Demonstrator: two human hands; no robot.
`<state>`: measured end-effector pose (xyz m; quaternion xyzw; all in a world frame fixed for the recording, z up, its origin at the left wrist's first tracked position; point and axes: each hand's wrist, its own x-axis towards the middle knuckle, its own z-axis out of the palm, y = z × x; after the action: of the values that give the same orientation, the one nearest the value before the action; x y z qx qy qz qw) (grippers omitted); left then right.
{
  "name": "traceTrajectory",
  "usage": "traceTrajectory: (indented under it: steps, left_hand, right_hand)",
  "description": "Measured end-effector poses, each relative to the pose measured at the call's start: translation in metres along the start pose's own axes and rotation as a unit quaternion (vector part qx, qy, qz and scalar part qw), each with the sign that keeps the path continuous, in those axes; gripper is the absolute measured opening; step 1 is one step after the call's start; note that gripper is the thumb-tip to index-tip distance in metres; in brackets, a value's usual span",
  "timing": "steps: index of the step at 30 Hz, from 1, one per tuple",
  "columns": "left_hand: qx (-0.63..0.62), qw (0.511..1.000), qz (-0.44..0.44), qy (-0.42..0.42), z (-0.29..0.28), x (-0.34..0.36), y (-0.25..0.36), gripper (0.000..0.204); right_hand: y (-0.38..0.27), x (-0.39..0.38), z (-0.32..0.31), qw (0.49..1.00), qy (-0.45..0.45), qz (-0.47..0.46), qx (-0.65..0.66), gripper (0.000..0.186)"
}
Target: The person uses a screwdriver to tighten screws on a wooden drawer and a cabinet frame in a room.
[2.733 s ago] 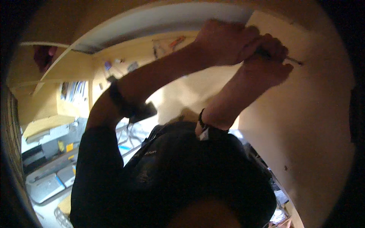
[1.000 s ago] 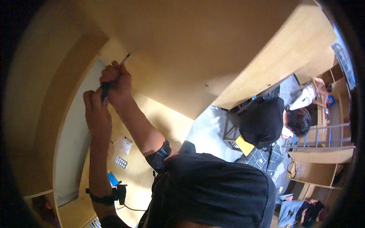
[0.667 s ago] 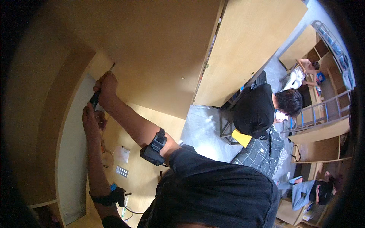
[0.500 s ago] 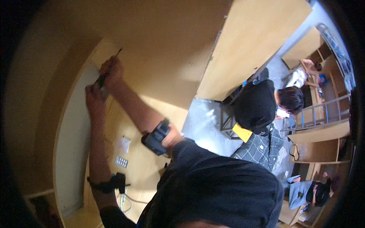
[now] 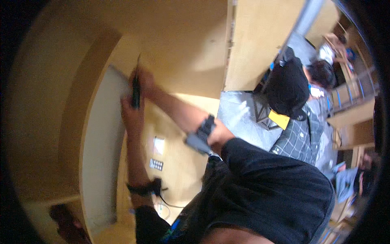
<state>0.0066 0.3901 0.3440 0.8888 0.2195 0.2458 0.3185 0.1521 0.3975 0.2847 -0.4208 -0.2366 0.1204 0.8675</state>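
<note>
Both my hands are raised together by the wooden panels. My right hand (image 5: 146, 84) is closed round a slim dark tool (image 5: 136, 90) with a thin shaft pointing up, like a screwdriver; blur hides its exact kind. Just below, my left hand (image 5: 132, 110) is closed on the lower end of the same tool. The tip lies in front of a wide wooden panel (image 5: 183, 44); I cannot tell whether it touches it. A pale board (image 5: 101, 142) stands left of my hands. Black straps with devices sit on both my forearms.
A blister pack (image 5: 156, 164) and a small pale packet (image 5: 159, 145) lie on a wooden surface below my hands, near a cable (image 5: 170, 205). To the right, a person in black (image 5: 287, 83) sits with a lit phone, beside a checked cloth (image 5: 298, 136). Other people are farther off.
My view has shifted, so the room looks displaced. The tool now stands more upright than before, with both hands still on it. The seated person keeps much the same pose.
</note>
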Motion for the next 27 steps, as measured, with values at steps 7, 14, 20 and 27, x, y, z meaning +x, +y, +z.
traceTrajectory:
  steps: [7,14,20,27]
  left_hand:
    - [-0.416,0.865,-0.253,-0.123,0.088,-0.258,-0.119,0.025]
    - [-0.292,0.808,-0.197,-0.473,0.189,-0.282,0.031,0.025]
    - [-0.199,0.746,-0.018,-0.635,0.291,-0.32,0.18,0.021]
    - [-0.12,0.736,0.115,-0.656,0.358,-0.401,0.336,0.026]
  right_hand:
    - [-0.027,-0.256,-0.147,0.786,-0.468,0.272,-0.3,0.016]
    - [-0.159,-0.411,-0.296,0.876,-0.143,0.44,-0.134,0.016]
    - [-0.276,-0.513,-0.398,0.918,-0.015,0.37,-0.145,0.031]
    - [-0.366,-0.613,-0.473,0.833,0.195,0.278,-0.438,0.025]
